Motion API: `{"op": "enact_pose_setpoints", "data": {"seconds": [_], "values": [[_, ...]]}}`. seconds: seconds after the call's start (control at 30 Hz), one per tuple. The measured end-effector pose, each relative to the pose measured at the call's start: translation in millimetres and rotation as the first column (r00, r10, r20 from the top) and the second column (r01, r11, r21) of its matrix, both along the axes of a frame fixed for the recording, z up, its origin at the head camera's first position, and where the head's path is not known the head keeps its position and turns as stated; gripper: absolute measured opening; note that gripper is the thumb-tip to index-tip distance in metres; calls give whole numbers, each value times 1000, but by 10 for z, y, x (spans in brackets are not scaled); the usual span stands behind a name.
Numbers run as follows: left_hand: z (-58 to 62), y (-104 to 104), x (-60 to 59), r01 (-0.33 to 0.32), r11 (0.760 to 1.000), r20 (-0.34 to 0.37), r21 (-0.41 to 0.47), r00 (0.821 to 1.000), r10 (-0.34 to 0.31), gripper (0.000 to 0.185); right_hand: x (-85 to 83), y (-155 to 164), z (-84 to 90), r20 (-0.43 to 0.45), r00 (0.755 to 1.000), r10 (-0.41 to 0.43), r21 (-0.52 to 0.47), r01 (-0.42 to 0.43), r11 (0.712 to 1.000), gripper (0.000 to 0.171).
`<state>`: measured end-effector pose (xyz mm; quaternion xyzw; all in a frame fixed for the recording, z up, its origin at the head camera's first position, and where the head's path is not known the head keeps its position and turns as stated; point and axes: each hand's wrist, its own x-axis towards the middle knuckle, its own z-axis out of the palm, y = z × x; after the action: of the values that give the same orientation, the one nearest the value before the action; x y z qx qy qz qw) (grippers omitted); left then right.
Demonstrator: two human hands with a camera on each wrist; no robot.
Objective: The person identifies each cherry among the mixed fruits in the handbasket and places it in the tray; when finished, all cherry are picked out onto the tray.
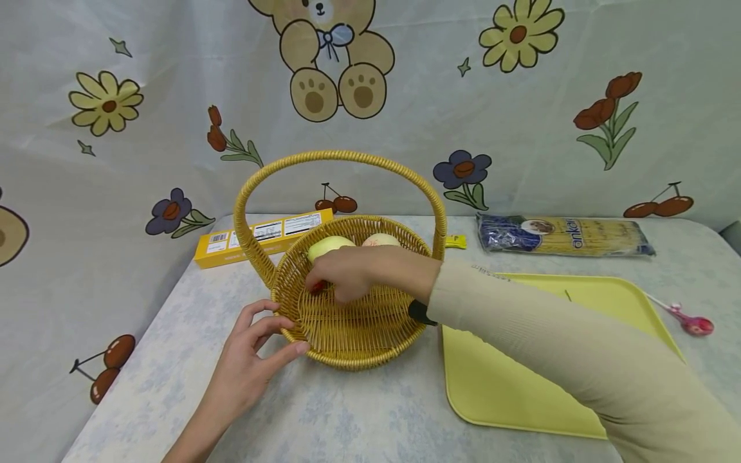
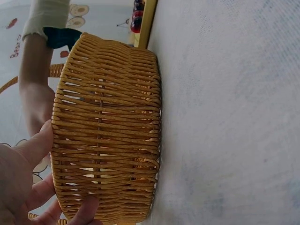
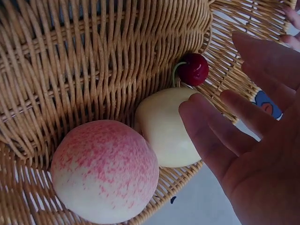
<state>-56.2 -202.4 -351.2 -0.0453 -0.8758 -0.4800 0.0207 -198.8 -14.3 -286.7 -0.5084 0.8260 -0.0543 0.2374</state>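
Cherry [image 3: 193, 69]: it lies on the woven floor of the basket [image 1: 347, 334], against the wall on the person's left, just beside a pale yellow-green fruit [image 3: 164, 126], with a pink-speckled peach [image 3: 105, 168] next along the far wall. Its green stem curves down toward the pale fruit. The right hand [image 1: 353, 273] is by far the nearer: it reaches in over the rim from the right, and its fingers [image 3: 262, 70] are spread and loose, hovering over the cherry, holding nothing. Whether a fingertip touches it, I cannot tell. The wall closes off the cherry's left side; the open room is above and toward the basket's middle. The left hand [image 1: 249, 360] steadies the basket from outside at the near-left rim, thumb and fingers [image 2: 37, 145] pressed on the weave. The basket's arched handle stands above. On the tabletop [image 1: 347, 418], a yellow tray [image 1: 509, 379] lies just right of the basket.
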Motion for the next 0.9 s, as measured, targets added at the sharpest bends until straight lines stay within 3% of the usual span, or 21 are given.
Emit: {"op": "enact_pose_setpoints", "data": {"seconds": [0.17,0.33,0.47,0.6,0.73,0.9], "values": [[-1,-4,-4,7,1000,-11,7,1000,-7,29,-61,-107,-56,52,998,22,10,-22,1000,38],[-1,-5,-2,10,1000,-13,9,1000,-10,30,-73,-180,-124,83,996,-16,33,13,999,53],[0,-7,1,7,1000,-10,9,1000,-7,29,-87,-221,-168,88,996,-31,56,26,998,56],[-1,-7,-2,11,1000,-13,9,1000,-11,29,-113,-224,-188,84,996,-26,67,20,998,44],[-4,-8,-8,14,1000,-22,7,1000,-14,28,-135,-215,-197,92,996,-7,65,1,998,13],[-13,-12,-15,16,1000,-27,5,1000,-16,27,-137,-219,-223,103,995,10,67,-16,998,12]]}}
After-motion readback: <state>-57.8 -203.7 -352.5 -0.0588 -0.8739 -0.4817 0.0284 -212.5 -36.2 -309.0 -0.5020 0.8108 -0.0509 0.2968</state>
